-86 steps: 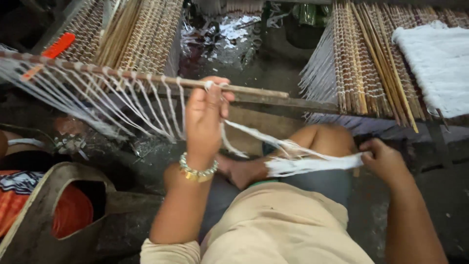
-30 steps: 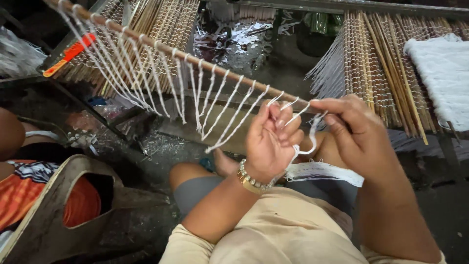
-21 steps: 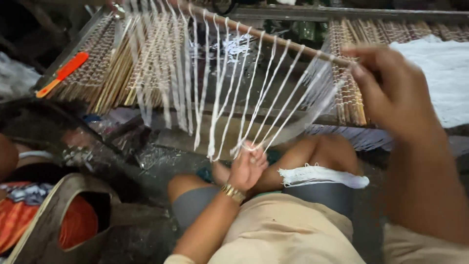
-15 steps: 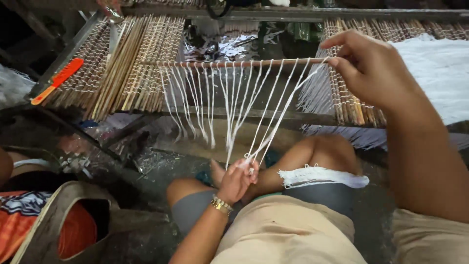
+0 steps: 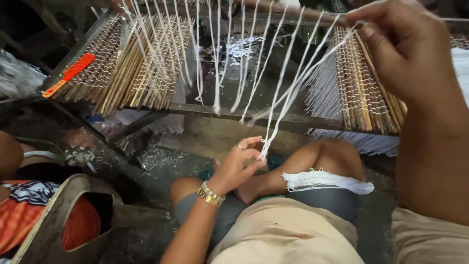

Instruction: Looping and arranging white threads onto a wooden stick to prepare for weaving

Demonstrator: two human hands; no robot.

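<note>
My left hand (image 5: 237,164) pinches the lower ends of the white strings (image 5: 281,93) just above my knee. My right hand (image 5: 405,49) grips the wooden rod (image 5: 288,11) they hang from, raised above the bamboo mat (image 5: 364,83).

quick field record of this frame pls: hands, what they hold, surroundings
left hand: low over the lap, pinching the gathered white strings
right hand: raised, gripping the stick the strings hang from
wrist: gold bracelet on left
lap: loose white string bundle
bench: bamboo stick mats, orange comb
</note>
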